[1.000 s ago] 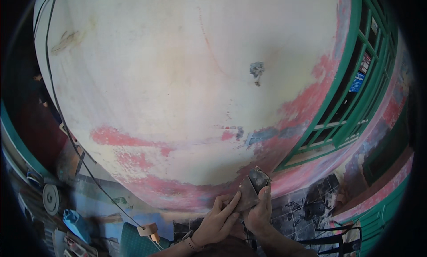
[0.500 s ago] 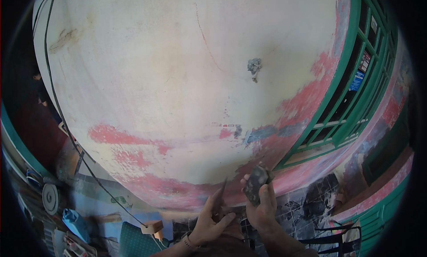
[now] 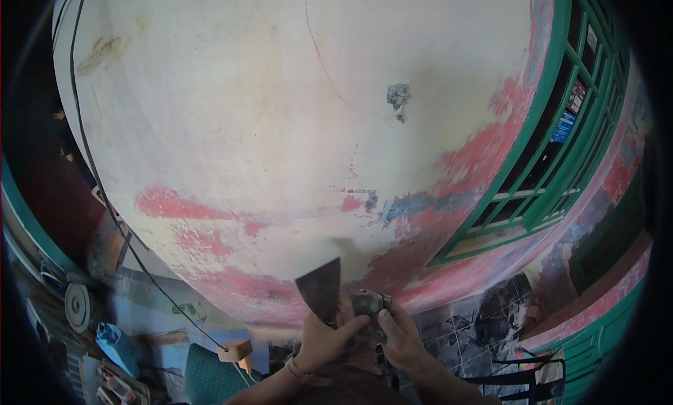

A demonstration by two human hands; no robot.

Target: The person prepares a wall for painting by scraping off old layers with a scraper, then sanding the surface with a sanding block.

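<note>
My left hand [image 3: 321, 347] is closed round a putty knife [image 3: 322, 287], its wide, dark blade pointing up and to the left. Fingers of my right hand [image 3: 402, 340] grip a dark grey, flattish piece [image 3: 366, 305] with a shiny metal-looking edge; its kind is unclear. Both hands are close together at the bottom centre, and my left thumb reaches toward the dark piece. Behind them rises a pale wall [image 3: 231, 118] with pink patches of worn paint. A rough grey patch [image 3: 398, 97] marks the wall above my right hand.
A green-framed window [image 3: 522, 226] is on the right. A black cable [image 3: 98, 181] runs down the left to a boxy adapter [image 3: 235, 350] above a green chair [image 3: 210, 377]. Dark floor tiles [image 3: 459, 324] hold debris. A blue container [image 3: 117, 349] stands lower left.
The putty knife has turned from edge-on to show its broad face. My right hand has lowered and moved left, bringing the dark piece down beside my left hand.
</note>
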